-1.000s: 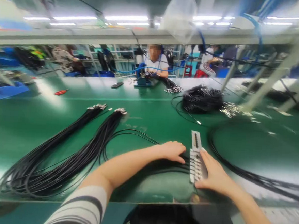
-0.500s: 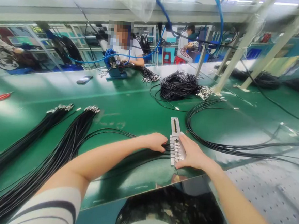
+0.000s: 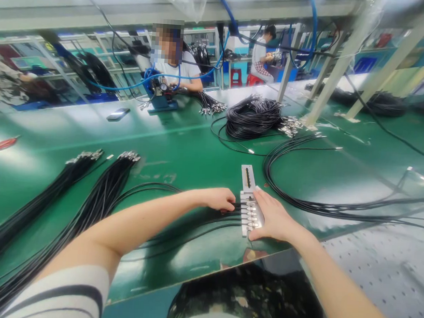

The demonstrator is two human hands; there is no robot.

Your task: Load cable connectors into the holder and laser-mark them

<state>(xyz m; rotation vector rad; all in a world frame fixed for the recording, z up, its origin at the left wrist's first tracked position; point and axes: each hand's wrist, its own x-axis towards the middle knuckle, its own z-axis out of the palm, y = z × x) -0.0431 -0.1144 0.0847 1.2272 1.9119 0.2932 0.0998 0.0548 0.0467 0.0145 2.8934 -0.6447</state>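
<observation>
Green table (image 3: 197, 163) fills most of the view, its surface shiny. Two long bundles of black cable (image 3: 98, 202) lie on its left side, their metal ends facing away from the wearer. Across the table sits a person in a white shirt (image 3: 192, 70), behind a blue machine (image 3: 164, 101). Looser cables (image 3: 277, 192) curve over the table's right side, and beyond them lies a thick black coil (image 3: 253, 118).

The right hand (image 3: 275, 219) has its thumb and fingers spread apart, resting against the right side of a pale metal block (image 3: 243, 224). That block lies on the table between the two hands. The left hand (image 3: 221, 199) is closed around thin black cables (image 3: 237, 207) just left of the block, and their metal tips (image 3: 253, 215) sit in a row on it.

Smaller still are a phone (image 3: 118, 114) near the machine and a red tool (image 3: 3, 144) at far left.
</observation>
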